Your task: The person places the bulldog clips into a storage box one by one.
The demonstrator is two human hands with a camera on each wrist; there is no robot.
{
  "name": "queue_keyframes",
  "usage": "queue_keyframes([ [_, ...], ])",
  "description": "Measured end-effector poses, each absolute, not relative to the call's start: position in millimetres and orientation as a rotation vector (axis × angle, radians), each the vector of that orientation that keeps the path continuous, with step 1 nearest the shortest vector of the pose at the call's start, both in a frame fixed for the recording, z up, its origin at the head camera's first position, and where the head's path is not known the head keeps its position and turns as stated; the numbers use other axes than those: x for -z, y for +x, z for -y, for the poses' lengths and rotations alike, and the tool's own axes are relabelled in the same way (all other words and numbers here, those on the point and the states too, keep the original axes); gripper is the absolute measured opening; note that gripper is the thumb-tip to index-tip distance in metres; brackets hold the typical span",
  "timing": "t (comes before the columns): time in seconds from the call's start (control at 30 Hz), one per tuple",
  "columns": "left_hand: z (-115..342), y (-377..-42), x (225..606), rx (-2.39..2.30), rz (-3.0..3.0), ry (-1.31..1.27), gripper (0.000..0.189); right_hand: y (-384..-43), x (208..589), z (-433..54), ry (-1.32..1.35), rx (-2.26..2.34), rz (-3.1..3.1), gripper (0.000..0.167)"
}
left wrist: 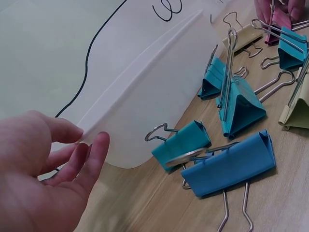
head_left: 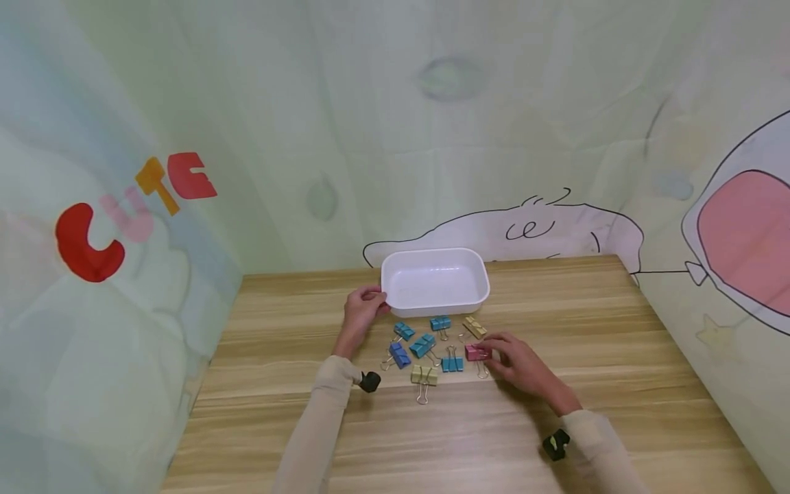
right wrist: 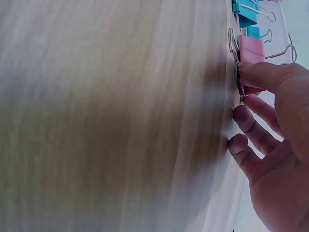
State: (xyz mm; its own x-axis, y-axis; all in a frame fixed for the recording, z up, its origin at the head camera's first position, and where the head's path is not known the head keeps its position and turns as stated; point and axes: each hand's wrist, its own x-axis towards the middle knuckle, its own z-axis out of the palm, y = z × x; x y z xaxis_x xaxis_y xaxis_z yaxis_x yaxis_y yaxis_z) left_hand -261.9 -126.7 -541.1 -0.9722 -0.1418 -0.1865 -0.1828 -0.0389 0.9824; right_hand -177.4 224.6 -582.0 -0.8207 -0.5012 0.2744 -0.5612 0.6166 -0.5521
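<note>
A white plastic tray (head_left: 435, 310) stands at the back of the table, and my left hand (head_left: 363, 310) pinches its left rim between thumb and fingers. In the left wrist view the tray's wall (left wrist: 149, 92) runs up from that pinch. My right hand (head_left: 517, 360) grips the end of a pink binder clip (head_left: 474, 353), thumb on its face in the right wrist view (right wrist: 252, 50). Between the hands lie several more binder clips: a dark blue one (head_left: 400, 355), a pale yellow one (head_left: 424, 375), a teal one (head_left: 452, 364) and others near the tray.
A second yellow clip (head_left: 474, 327) lies just behind the pink one. The wooden table (head_left: 278, 425) meets a printed curtain (head_left: 278, 137) along its back edge. Black wrist devices sit on both wrists, the right one (head_left: 556, 444) low over the table.
</note>
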Motion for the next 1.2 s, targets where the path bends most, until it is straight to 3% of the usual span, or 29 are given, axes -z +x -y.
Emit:
queue_keyframes([
  [0.6, 125.6, -264.9, 538.9, -2.265, -2.074, -0.365, 0.033, -178.5, 579.9, -226.0, 0.828, -1.070, 2.790, 0.026],
  [1.2, 126.5, -264.8, 537.4, -2.223, -2.090, -0.370, 0.032, -185.6, 563.9, -228.3, 0.917, -1.157, 2.608, 0.029],
])
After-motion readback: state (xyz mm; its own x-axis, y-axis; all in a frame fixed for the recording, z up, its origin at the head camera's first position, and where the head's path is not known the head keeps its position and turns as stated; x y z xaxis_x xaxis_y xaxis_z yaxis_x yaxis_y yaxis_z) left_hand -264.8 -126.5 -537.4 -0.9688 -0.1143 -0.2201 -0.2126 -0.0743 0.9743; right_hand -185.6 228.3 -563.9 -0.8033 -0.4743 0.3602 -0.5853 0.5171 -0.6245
